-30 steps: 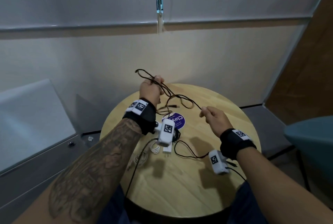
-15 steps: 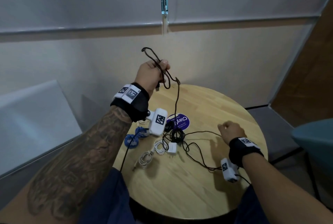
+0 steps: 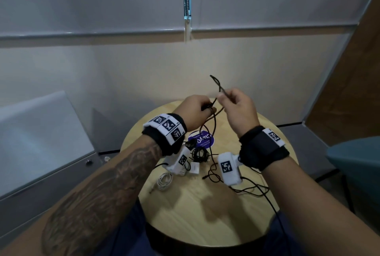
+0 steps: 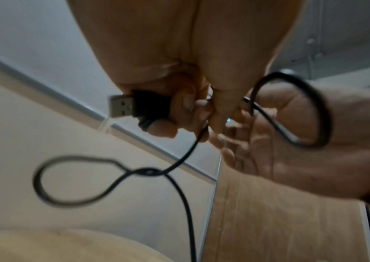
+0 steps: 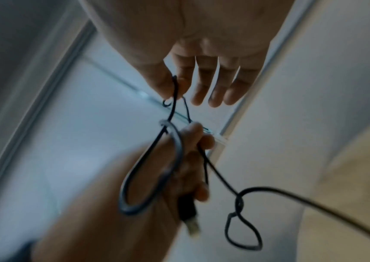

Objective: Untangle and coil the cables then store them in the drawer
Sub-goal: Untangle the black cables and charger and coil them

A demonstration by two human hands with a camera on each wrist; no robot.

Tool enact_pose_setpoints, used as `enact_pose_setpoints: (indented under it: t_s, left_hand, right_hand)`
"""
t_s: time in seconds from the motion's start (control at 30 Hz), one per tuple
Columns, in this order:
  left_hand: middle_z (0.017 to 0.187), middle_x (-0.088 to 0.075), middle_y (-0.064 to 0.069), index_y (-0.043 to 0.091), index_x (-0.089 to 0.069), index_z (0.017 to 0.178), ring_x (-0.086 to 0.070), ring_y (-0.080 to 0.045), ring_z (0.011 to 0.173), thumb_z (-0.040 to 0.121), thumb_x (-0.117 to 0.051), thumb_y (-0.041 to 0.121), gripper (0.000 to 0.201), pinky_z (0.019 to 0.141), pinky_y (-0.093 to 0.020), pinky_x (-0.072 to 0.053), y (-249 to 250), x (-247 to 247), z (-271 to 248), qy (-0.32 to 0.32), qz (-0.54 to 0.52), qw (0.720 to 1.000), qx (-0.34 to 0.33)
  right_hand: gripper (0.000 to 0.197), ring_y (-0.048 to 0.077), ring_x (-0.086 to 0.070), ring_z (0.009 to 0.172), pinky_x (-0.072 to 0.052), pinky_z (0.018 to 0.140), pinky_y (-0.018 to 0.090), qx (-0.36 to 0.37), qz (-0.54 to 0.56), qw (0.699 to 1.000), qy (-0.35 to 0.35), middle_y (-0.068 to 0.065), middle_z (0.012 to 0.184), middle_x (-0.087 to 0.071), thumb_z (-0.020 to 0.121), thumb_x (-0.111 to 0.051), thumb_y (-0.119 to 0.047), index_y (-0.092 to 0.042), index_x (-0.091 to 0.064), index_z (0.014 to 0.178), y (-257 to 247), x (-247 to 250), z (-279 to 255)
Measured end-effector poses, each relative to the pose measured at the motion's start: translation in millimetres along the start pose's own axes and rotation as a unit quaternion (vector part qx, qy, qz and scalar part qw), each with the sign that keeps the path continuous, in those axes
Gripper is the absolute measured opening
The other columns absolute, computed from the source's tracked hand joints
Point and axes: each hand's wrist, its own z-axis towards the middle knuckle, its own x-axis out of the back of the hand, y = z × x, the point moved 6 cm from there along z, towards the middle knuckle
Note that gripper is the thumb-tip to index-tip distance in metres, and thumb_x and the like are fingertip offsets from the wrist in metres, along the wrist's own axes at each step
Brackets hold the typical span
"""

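Observation:
Both hands are raised close together over the round wooden table (image 3: 205, 214). My left hand (image 3: 206, 109) grips the black cable's USB plug (image 4: 132, 106) with strands of the black cable (image 3: 214, 127) in its curled fingers. My right hand (image 3: 223, 97) pinches the same cable (image 5: 174, 88) between thumb and forefinger, its other fingers straight. A small loop (image 3: 216, 83) sticks up above the hands. More loops (image 4: 67, 177) hang below, and the cable trails down to the table.
On the table lie a coiled black cable (image 3: 199, 153), a white cable (image 3: 164, 180), a white charger (image 3: 194, 168) and a purple sticker (image 3: 202, 139). A grey cabinet with a small knob (image 3: 88, 162) stands at the left. A teal chair (image 3: 357, 165) is at the right.
My left hand came down from its raised position with the cable. My right hand lifted off the table, moved up to the left hand and pinched the cable.

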Motion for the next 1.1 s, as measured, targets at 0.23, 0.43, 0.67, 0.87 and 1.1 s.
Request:
enact_pose_setpoints:
  t_s: [0.23, 0.43, 0.67, 0.87, 1.1]
  left_hand:
    - [0.060, -0.043, 0.004, 0.013, -0.063, 0.082, -0.042, -0.010, 0.051, 0.098, -0.052, 0.028, 0.025, 0.047, -0.022, -0.033, -35.8, 11.2, -23.2, -0.075, -0.213, 0.970, 0.088]
    - [0.050, -0.026, 0.004, 0.011, -0.050, 0.064, -0.025, -0.008, 0.041, 0.097, -0.048, 0.016, 0.034, 0.040, -0.019, -0.029, -49.6, 25.1, -30.1, -0.048, -0.426, 0.889, 0.158]
    - [0.049, -0.023, 0.004, 0.013, -0.047, 0.060, -0.020, -0.011, 0.042, 0.095, -0.050, 0.018, 0.035, 0.041, -0.020, -0.021, -44.0, 19.0, -30.8, -0.044, -0.423, 0.886, 0.187]
    - [0.046, -0.035, 0.007, 0.013, -0.053, 0.063, -0.029, -0.009, 0.041, 0.094, -0.053, 0.019, 0.032, 0.040, -0.020, -0.028, -47.7, 12.3, -27.9, 0.012, -0.361, 0.916, 0.173]
    - [0.044, -0.030, 0.010, 0.014, -0.049, 0.061, -0.026, -0.008, 0.041, 0.094, -0.053, 0.021, 0.034, 0.042, -0.021, -0.027, -81.5, 32.8, -39.9, 0.034, -0.338, 0.920, 0.197]
  right_hand:
    - [0.009, 0.013, -0.059, 0.066, -0.048, 0.054, 0.024, -0.210, 0.295, 0.913, 0.191, 0.000, 0.066, -0.062, 0.081, -0.061, -0.010, -0.013, -0.062, 0.072, 43.8, 54.2, 12.6]
    - [0.027, 0.011, -0.035, 0.045, -0.028, 0.041, 0.022, -0.235, 0.089, 0.963, 0.098, -0.002, 0.066, -0.051, 0.089, -0.065, -0.046, -0.022, -0.056, 0.081, 72.5, 63.8, 8.9]
    - [0.025, 0.014, -0.061, 0.107, -0.046, 0.092, 0.029, -0.055, -0.132, 0.986, -0.087, -0.005, 0.112, -0.068, 0.102, -0.051, -0.036, -0.019, -0.065, 0.113, 42.4, 15.7, -21.9]
    - [0.047, 0.013, -0.032, 0.048, -0.031, 0.050, 0.027, -0.176, 0.179, 0.949, -0.188, -0.003, 0.057, -0.037, 0.102, -0.038, -0.051, -0.010, -0.061, 0.101, 6.4, -19.6, -33.1]
    - [0.011, 0.007, -0.050, 0.057, -0.042, 0.062, 0.024, -0.010, -0.059, 0.986, -0.158, -0.010, 0.062, -0.061, 0.087, -0.075, -0.025, -0.019, -0.066, 0.084, 0.6, 29.2, -4.2]
